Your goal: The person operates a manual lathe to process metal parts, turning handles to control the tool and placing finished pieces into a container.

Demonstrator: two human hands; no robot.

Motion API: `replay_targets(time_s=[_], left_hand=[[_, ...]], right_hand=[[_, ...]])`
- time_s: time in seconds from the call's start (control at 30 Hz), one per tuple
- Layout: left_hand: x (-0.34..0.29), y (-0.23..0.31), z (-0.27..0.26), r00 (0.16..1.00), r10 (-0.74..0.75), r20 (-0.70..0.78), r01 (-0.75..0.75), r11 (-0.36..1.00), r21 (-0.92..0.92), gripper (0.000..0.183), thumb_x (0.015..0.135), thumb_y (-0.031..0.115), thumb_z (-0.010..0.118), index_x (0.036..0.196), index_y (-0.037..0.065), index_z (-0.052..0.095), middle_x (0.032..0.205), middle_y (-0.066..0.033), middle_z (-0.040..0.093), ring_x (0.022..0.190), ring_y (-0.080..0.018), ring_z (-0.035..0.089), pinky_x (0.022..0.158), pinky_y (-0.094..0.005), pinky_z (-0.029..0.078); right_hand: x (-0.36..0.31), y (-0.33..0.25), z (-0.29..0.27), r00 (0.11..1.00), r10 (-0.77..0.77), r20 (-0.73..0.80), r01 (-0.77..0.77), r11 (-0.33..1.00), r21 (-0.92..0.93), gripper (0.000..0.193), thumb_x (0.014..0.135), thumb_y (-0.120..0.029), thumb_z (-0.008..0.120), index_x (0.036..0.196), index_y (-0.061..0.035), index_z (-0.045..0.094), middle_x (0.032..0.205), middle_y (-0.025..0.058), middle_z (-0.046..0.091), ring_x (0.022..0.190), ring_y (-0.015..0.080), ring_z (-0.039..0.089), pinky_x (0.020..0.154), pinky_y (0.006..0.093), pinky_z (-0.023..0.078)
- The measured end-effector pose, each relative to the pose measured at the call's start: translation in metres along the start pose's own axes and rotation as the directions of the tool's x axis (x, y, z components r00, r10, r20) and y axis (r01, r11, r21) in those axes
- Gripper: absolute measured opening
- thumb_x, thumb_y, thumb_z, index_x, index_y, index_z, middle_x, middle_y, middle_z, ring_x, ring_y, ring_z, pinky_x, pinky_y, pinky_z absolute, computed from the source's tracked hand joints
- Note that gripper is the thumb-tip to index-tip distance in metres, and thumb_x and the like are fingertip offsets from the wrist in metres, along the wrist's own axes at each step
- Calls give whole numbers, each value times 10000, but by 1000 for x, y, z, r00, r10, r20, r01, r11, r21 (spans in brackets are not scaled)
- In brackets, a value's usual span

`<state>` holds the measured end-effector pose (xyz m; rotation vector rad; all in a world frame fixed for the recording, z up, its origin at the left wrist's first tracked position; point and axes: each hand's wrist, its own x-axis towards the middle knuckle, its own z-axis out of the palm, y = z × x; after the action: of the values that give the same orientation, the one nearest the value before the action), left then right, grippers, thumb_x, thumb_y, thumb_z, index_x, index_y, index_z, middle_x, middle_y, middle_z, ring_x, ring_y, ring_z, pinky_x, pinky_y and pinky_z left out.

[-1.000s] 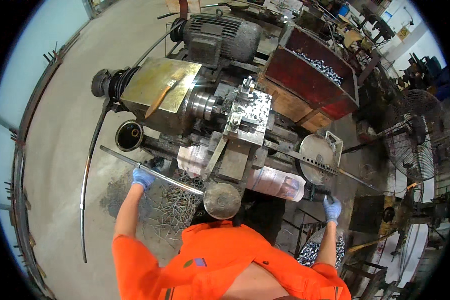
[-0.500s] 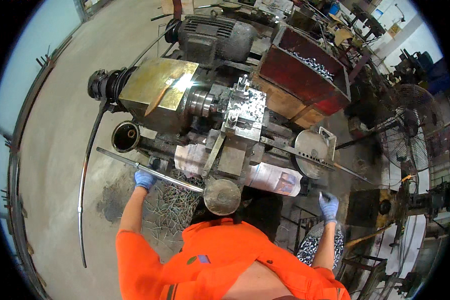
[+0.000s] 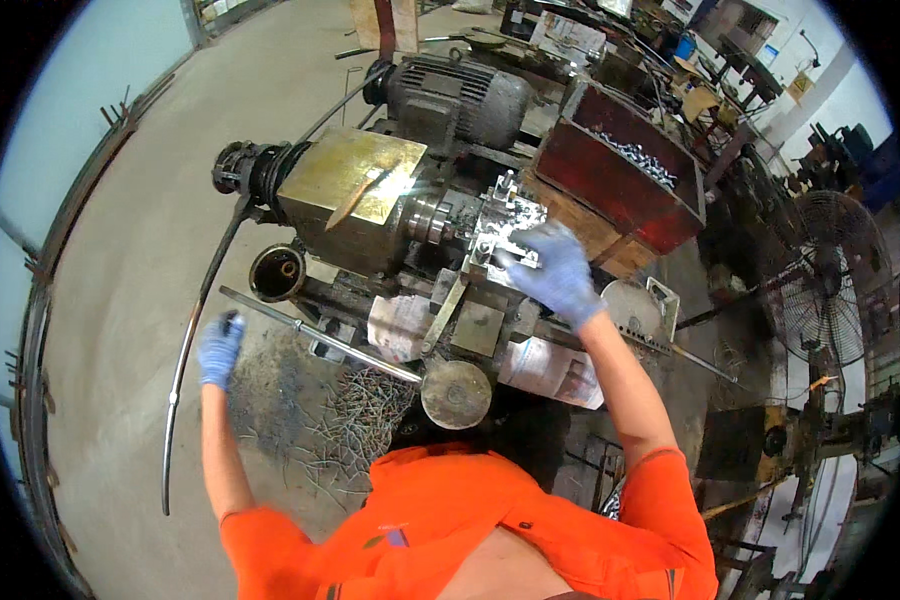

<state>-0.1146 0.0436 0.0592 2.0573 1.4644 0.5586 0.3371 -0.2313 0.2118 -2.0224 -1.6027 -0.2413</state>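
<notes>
My right hand (image 3: 558,274), in a blue-grey glove, reaches over the shiny tool slide (image 3: 510,225) of a small lathe. Its fingers are bent toward the chuck (image 3: 430,220); whatever they may pinch is too blurred to make out. My left hand (image 3: 220,350), gloved alike, hangs out at the left, below the free end of a long metal lever (image 3: 320,336) and apart from it. Something dark shows at its fingertips, and its finger pose is unclear. The lever runs down to a round metal disc (image 3: 456,394) in front of me.
A brass-coloured cover (image 3: 350,172) carries a wooden-looking strip. Behind are a motor (image 3: 457,98) and a red bin (image 3: 610,170) holding small metal parts. Metal shavings (image 3: 365,415) lie on the floor. A caged fan (image 3: 825,280) stands right; a long thin rod (image 3: 185,370) slants at left.
My right hand has moved from above the basket of metal parts at the right up to the tool slide. The left hand has left the lever area and swung outward left. The view has shifted slightly.
</notes>
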Motion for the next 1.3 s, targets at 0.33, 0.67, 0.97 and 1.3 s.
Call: replay_targets(time_s=[0.33,0.67,0.97,1.3], left_hand=[[-56,-31,-52,900,-147,-410,362,775,517,580,872,587,319,923,89,612,860,-182,635,782,-383,603,697,-479,457],[-88,58,-22,940,-260,-220,334,832,442,419,798,483,527,886,82,606,842,-184,634,810,-369,605,714,-455,462],[-21,13,-19,976,-209,59,213,973,-87,286,796,280,628,891,13,592,623,-112,587,509,-193,578,472,-338,463],[-8,16,-26,977,-26,209,103,925,-366,264,827,266,624,748,49,495,568,-55,531,465,-131,518,431,-281,437]], right_hand=[[74,-43,72,874,-57,482,211,939,-272,551,759,-562,502,807,-43,679,815,168,646,815,314,592,851,421,369],[73,-25,89,873,2,488,117,970,-213,562,746,-543,542,819,0,667,827,182,645,809,321,606,868,397,392],[59,-23,-11,965,-19,262,100,948,-301,609,834,-546,405,717,-15,677,708,164,624,756,313,577,815,379,405],[11,72,-111,935,31,-353,-190,885,-425,635,731,-525,553,1181,-77,534,1236,251,460,1157,395,413,974,483,314]])
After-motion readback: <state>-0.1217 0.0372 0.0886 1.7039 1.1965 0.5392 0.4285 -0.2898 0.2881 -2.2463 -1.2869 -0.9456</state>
